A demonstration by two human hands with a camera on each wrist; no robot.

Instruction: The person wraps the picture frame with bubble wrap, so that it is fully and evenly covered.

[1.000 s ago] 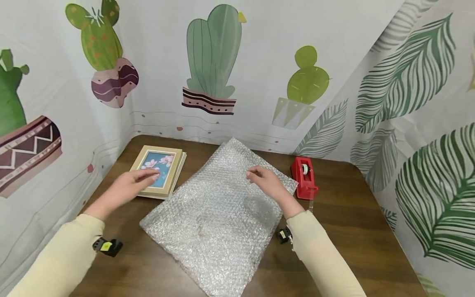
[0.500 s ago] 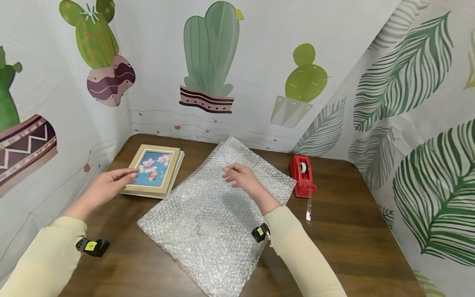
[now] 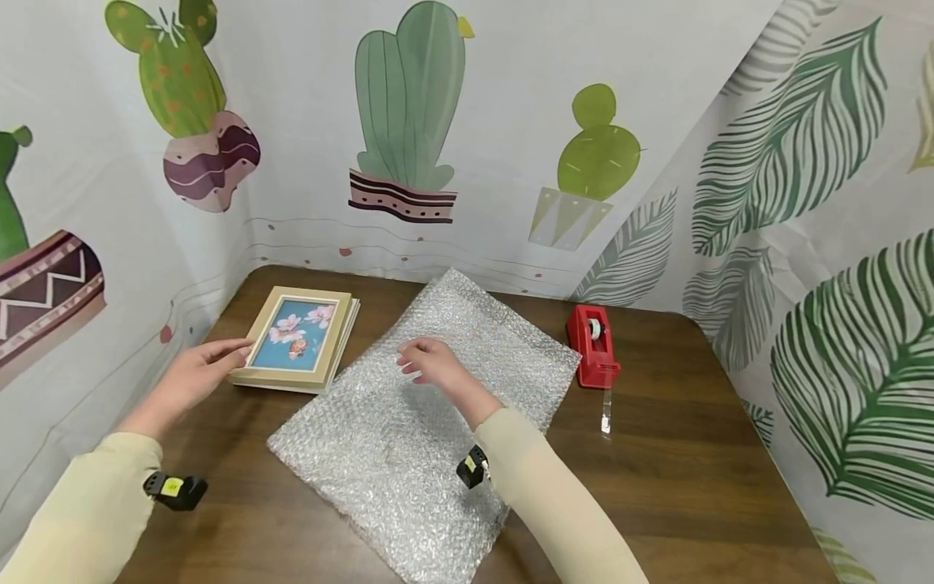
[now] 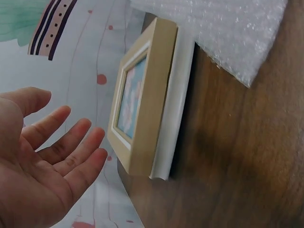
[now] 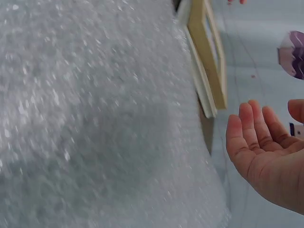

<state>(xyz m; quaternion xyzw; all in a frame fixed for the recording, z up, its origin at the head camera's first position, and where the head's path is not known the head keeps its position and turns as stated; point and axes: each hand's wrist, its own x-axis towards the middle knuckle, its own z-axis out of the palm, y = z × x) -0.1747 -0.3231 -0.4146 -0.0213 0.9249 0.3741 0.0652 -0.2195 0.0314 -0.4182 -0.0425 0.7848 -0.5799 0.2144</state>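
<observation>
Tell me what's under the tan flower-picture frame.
A white piece with a moulded edge, probably another picture frame, sits directly under the tan picture frame; only its edge shows. Its face is covered, so I can't tell what it holds.

Corner point(image 3: 250, 231): a screened-off indoor spot (home or studio, I cannot tell)
Cloth point(image 3: 503, 105): creased, cactus and leaf prints, from nine o'clock through twelve to three
Table point(image 3: 693, 454): dark wood-look top, six o'clock
Tape dispenser point(image 3: 595, 349): red, desk type, table's two o'clock
</observation>
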